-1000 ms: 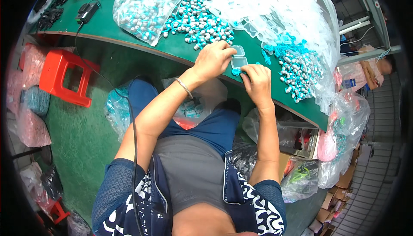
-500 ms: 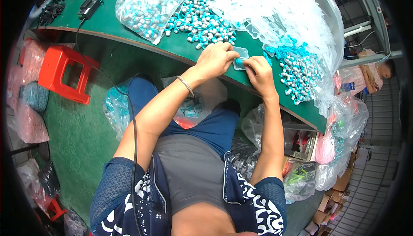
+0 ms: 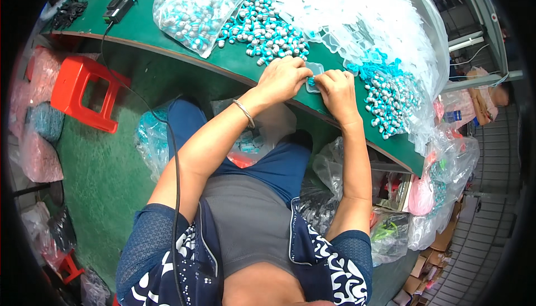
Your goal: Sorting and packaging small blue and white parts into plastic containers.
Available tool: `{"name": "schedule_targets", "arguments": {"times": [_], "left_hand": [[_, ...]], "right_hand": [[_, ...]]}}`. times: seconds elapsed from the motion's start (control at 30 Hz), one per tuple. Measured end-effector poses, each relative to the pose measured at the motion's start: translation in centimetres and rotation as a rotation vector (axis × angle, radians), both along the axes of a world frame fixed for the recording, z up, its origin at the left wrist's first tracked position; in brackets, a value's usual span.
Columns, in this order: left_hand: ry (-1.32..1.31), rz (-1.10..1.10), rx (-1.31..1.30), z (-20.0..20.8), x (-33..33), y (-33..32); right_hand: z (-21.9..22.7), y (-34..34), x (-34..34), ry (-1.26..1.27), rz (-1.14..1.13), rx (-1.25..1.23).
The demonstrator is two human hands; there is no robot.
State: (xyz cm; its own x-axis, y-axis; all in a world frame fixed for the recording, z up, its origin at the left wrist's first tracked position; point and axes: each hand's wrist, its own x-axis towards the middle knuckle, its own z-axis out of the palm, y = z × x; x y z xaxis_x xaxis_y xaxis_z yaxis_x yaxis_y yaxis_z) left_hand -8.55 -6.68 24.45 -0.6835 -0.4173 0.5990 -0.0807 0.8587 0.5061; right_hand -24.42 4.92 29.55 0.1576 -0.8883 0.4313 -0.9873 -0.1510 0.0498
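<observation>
A small clear plastic case (image 3: 315, 69) lies open at the near table edge, between my hands. A bit of blue (image 3: 311, 82) shows in its near half, partly covered by my fingertips. My left hand (image 3: 282, 80), with a bangle at the wrist, pinches the case's left side. From the right, my right hand (image 3: 339, 95) has thumb and fingers closed at the case's other side. Beyond my left hand spreads a pile of blue-and-grey earplugs (image 3: 271, 35). Similar blue corded pieces with grey ends (image 3: 388, 102) are heaped right of my right hand.
A large heap of clear cases (image 3: 363, 10) covers the back of the green table (image 3: 131, 38). A clear bag of earplugs (image 3: 195, 24) stands at the left. A red stool (image 3: 84, 91) is on the floor. A black cable (image 3: 167, 133) hangs across my left arm.
My right fingertips have moved in closer to my left ones over the near half of the case. Less of the blue content shows now.
</observation>
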Motion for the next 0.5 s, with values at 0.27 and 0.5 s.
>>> {"name": "schedule_targets", "arguments": {"times": [0.27, 0.5], "left_hand": [[0.068, -0.010, 0.048, 0.3, 0.2, -0.2], [0.004, 0.051, -0.060, 1.3, 1.4, 0.3]], "right_hand": [[0.3, 1.2, -0.2, -0.200, -0.048, -0.130], [-1.2, 7.1, -7.7, -0.243, -0.566, -0.318]]}}
